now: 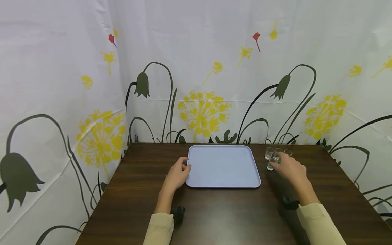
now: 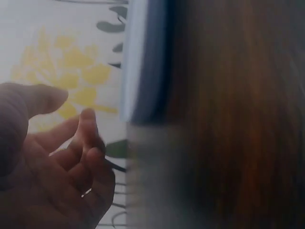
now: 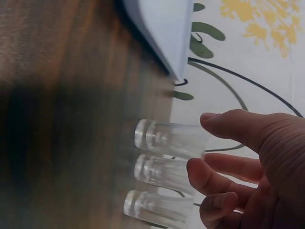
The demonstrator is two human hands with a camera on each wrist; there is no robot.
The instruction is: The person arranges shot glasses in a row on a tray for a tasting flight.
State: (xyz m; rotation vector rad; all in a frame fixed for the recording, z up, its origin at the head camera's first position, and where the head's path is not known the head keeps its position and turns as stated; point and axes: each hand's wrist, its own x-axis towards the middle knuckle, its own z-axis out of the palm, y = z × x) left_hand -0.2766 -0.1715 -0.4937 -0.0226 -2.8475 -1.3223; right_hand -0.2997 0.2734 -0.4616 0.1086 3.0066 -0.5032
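Several small clear shot glasses (image 1: 269, 153) stand upright in a cluster on the wooden table. My right hand (image 1: 289, 167) is over the nearest one (image 1: 271, 165), fingers bent. In the right wrist view, the thumb and index finger of the right hand (image 3: 238, 167) flank the rim of a glass (image 3: 169, 137), with two more glasses beside it. A shallow pale lilac tray (image 1: 223, 166) lies flat in the middle. At its left edge is my left hand (image 1: 177, 173), thumb and fingers apart and loosely bent, holding nothing. The tray's edge (image 2: 143, 62) shows beside it in the left wrist view.
The dark brown table (image 1: 137, 204) reaches back to a white curtain (image 1: 196, 41) printed with flowers. Both forearms wear black wrist devices (image 1: 290, 203). The glasses stand close together near the back right of the table, to the right of the tray.
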